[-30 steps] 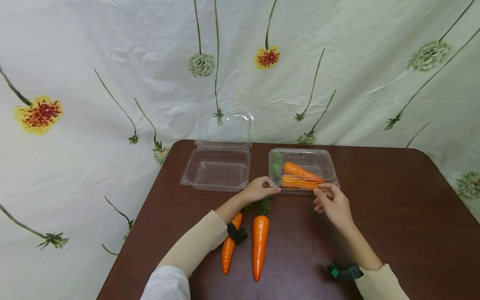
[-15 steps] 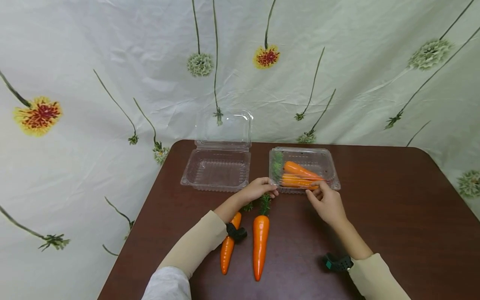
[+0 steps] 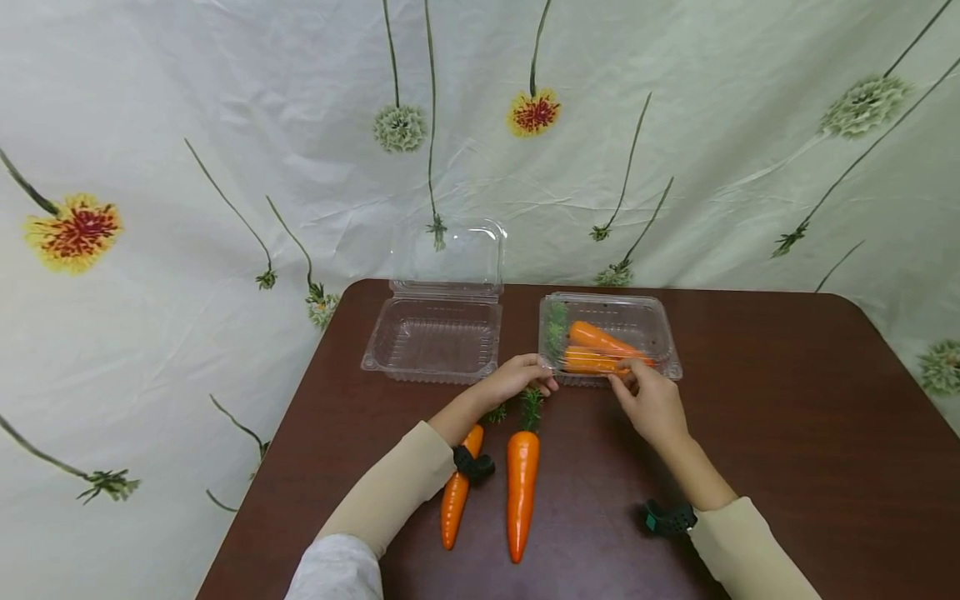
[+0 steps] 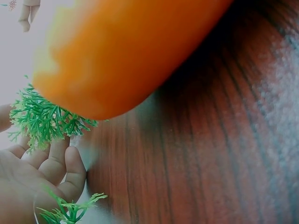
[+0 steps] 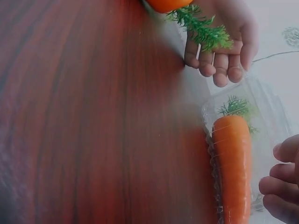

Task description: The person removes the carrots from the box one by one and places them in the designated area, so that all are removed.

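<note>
A clear plastic clamshell box [image 3: 600, 302] lies at the back of the table with orange carrots [image 3: 600, 337] inside and its lid down over them. My left hand [image 3: 517, 377] pinches its front left corner between thumb and fingers. At the front edge, my right hand [image 3: 651, 404] has thumb and forefinger on the lid's rim, its other fingers curled. In the right wrist view, a carrot [image 5: 233, 163] shows through the plastic beside my right fingers [image 5: 275, 184]. Green carrot leaves [image 4: 44, 119] overlap my left hand in the left wrist view.
A second clamshell box [image 3: 435, 337] stands open to the left, lid raised against the flowered cloth [image 3: 300, 100]. Two carrots lie nearer: a large carrot [image 3: 521, 492] and a thinner carrot [image 3: 454, 508], partly under my left forearm. The table [image 3: 787, 417] is dark brown.
My right hand has slid left along the front edge of the filled box, from near its right corner towards the middle. My left hand stays at the left corner, fingers slightly more curled.
</note>
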{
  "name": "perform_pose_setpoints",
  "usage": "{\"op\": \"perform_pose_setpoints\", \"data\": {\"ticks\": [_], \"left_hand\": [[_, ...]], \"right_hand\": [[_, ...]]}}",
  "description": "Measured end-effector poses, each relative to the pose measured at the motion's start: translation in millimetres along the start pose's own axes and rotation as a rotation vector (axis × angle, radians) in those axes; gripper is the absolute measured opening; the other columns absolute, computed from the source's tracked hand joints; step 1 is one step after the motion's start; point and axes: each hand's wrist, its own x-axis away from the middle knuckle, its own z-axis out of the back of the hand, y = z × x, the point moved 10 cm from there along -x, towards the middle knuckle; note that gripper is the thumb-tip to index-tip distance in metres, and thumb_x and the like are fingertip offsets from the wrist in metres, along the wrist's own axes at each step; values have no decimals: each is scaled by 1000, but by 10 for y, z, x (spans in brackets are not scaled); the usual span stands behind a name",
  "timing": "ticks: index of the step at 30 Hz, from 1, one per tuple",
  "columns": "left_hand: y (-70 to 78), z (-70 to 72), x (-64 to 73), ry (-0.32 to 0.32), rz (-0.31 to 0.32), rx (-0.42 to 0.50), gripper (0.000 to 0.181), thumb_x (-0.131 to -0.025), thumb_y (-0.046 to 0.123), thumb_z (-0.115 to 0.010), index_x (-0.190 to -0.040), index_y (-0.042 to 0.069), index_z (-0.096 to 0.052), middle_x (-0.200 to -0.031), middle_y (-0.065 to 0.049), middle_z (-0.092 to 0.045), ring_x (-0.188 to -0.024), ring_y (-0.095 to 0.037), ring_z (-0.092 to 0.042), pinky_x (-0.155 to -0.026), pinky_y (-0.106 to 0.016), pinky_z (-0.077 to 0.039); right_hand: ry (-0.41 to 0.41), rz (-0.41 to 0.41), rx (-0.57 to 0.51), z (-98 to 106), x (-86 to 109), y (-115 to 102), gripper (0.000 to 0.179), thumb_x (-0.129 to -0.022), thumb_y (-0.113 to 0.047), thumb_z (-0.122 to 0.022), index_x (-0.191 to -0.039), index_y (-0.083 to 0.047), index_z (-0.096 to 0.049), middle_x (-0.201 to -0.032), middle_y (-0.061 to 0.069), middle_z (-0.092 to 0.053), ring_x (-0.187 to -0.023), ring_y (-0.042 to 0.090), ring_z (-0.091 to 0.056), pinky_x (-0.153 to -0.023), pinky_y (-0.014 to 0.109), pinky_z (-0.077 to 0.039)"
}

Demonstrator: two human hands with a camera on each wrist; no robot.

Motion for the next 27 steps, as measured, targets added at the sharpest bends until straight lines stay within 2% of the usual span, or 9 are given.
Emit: {"op": "perform_pose_setpoints", "data": {"ticks": [7,10,14,17,20,22,24,27], "left_hand": [[11,-17,4,-10,17,-16,19,-103,13,-44,-99,1,-58,-100,-13,-70,-87,-17,-66,-95,-36,-47],[27,-23,14,-8,20,-27,19,-103,13,-43,-99,1,-58,-100,-13,-70,-86,-16,-66,-94,-35,-47],[29,-24,8,-2,19,-27,19,-103,12,-43,-98,1,-58,-100,-14,-70,-84,-15,-66,-93,-34,-47],[27,-19,3,3,18,-32,20,-103,11,-42,-99,0,-58,-100,-14,-70,-84,-15,-66,-93,-35,-47],[31,-13,4,8,19,-37,20,-103,12,-42,-100,0,-58,-100,-15,-70,-85,-17,-66,-93,-35,-47],[28,-13,6,9,18,-34,21,-103,12,-42,-101,-1,-58,-100,-15,-70,-85,-17,-66,-93,-35,-47],[19,-9,6,9,20,-29,21,-103,12,-42,-102,-2,-58,-99,-15,-70,-85,-17,-66,-94,-35,-47],[8,-5,10,8,22,-24,22,-103,12,-43,-104,-3,-58,-99,-14,-70,-85,-17,-66,-93,-36,-48]], "right_hand": [[72,153,79,49,-34,-107,10,-79,0,-78,-83,1,-69,-71,12,-67,-58,25,-62,-49,40,-50],[73,233,116,54,-47,-173,11,-77,1,-79,-83,2,-69,-75,14,-68,-60,27,-64,-49,41,-51],[60,381,171,43,-58,-304,14,-75,0,-81,-82,2,-69,-74,13,-68,-57,26,-63,-46,38,-50],[51,501,216,34,-68,-426,15,-72,2,-81,-79,3,-67,-68,11,-65,-50,22,-59,-41,34,-46],[35,578,262,19,-87,-516,16,-71,5,-79,-74,2,-64,-62,9,-59,-45,19,-52,-36,30,-40],[18,592,286,2,-101,-532,17,-71,4,-79,-72,1,-62,-61,9,-56,-44,18,-49,-35,29,-37],[-1,569,289,-6,-120,-501,16,-71,2,-79,-72,0,-63,-61,7,-57,-44,17,-50,-35,29,-37],[5,462,234,56,-144,-358,12,-74,-3,-78,-77,-1,-67,-65,8,-63,-46,17,-53,-37,30,-40]]}}
